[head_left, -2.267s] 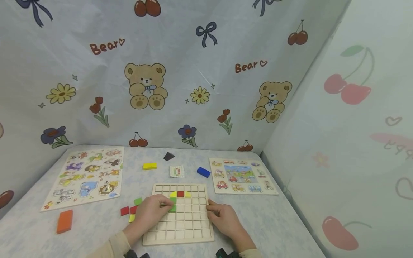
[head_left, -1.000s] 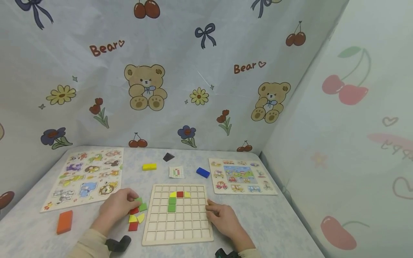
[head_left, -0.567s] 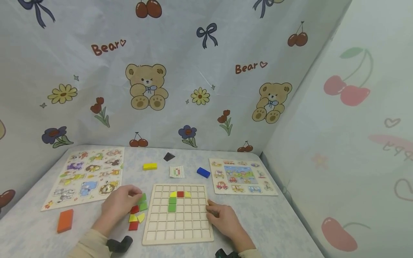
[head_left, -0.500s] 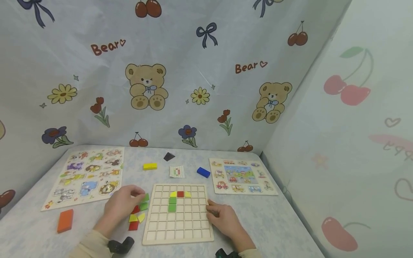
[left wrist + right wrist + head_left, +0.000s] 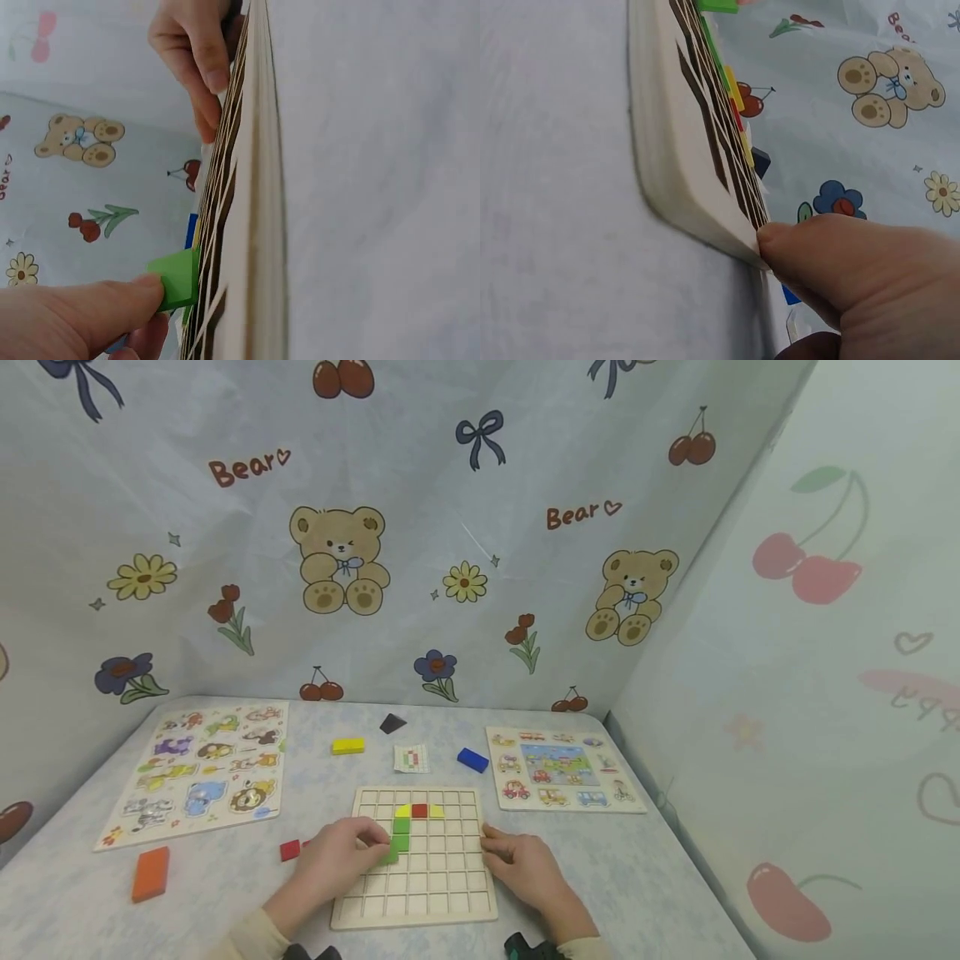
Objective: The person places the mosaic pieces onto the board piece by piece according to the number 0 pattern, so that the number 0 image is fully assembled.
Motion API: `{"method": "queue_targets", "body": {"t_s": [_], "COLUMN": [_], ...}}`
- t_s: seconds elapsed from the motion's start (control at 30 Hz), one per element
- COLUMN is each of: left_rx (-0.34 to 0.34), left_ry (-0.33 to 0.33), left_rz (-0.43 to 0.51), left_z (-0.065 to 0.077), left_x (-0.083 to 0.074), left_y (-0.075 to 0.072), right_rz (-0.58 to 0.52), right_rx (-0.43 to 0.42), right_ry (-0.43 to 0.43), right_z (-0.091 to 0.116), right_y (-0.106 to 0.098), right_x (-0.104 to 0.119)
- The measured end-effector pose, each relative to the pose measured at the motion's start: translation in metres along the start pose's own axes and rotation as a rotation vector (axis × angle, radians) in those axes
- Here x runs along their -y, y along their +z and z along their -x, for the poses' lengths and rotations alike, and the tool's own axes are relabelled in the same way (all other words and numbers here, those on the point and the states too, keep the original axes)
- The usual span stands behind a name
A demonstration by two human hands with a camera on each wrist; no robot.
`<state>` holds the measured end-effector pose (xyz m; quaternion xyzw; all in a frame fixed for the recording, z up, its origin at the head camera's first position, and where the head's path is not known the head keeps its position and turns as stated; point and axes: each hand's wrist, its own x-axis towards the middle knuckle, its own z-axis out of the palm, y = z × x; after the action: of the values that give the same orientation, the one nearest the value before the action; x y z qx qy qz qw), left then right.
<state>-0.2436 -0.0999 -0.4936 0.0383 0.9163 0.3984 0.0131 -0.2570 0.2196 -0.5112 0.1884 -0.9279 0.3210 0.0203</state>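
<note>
My left hand [image 5: 339,862] pinches a green square tile [image 5: 177,279] between thumb and fingers, over the left part of the wooden grid board [image 5: 442,906]. In the left wrist view the tile is tilted, its edge right at the board's surface. Set in the grid are a red square tile [image 5: 420,811] between two yellow pieces [image 5: 437,812], and two green squares [image 5: 401,826] in a column below the left one. My right hand [image 5: 527,870] grips the board's right edge, its thumb [image 5: 795,244] pressed at the rim. A loose red tile [image 5: 290,850] lies left of my left hand, which hides others.
A small pattern card [image 5: 410,759] lies behind the board, among a yellow block [image 5: 348,746], a blue block [image 5: 473,760] and a dark piece [image 5: 392,723]. An animal puzzle [image 5: 202,777] stands left, a vehicle puzzle [image 5: 566,770] right. An orange block [image 5: 151,874] sits front left.
My left hand has picked a green tile from the loose pile and carried it right, over the board, just below the two green squares. The right hand has stayed at the board's edge.
</note>
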Motion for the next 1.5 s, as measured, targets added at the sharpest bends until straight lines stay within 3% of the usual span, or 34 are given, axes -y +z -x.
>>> {"method": "queue_targets", "body": {"t_s": [0.43, 0.9, 1.03, 1.17, 1.3, 1.4, 1.5], "left_rx": [-0.038, 0.003, 0.019, -0.023, -0.17, -0.244, -0.221], "left_ry": [0.069, 0.186, 0.191, 0.097, 0.017, 0.021, 0.002], "left_rz": [-0.017, -0.138, -0.144, -0.083, 0.029, 0.027, -0.022], "left_z": [0.001, 0.004, 0.006, 0.007, 0.01, 0.013, 0.013], "left_x": [-0.004, 0.0, -0.001, -0.01, -0.015, -0.008, 0.007], "left_y": [0.014, 0.016, 0.013, -0.007, -0.051, -0.077, -0.084], "right_rz": [-0.054, -0.059, -0.061, -0.059, -0.061, -0.051, -0.035], "right_rx": [0.038, 0.03, 0.034, 0.037, 0.044, 0.043, 0.032], "right_ry": [0.002, -0.003, 0.006, 0.008, -0.012, -0.013, 0.004], "right_z": [0.0, 0.002, 0.002, 0.003, 0.002, 0.001, 0.001], "right_y": [-0.004, -0.002, -0.001, 0.001, 0.002, 0.002, 0.0], "right_x": [-0.002, 0.0, 0.0, -0.002, -0.001, -0.001, -0.002]}}
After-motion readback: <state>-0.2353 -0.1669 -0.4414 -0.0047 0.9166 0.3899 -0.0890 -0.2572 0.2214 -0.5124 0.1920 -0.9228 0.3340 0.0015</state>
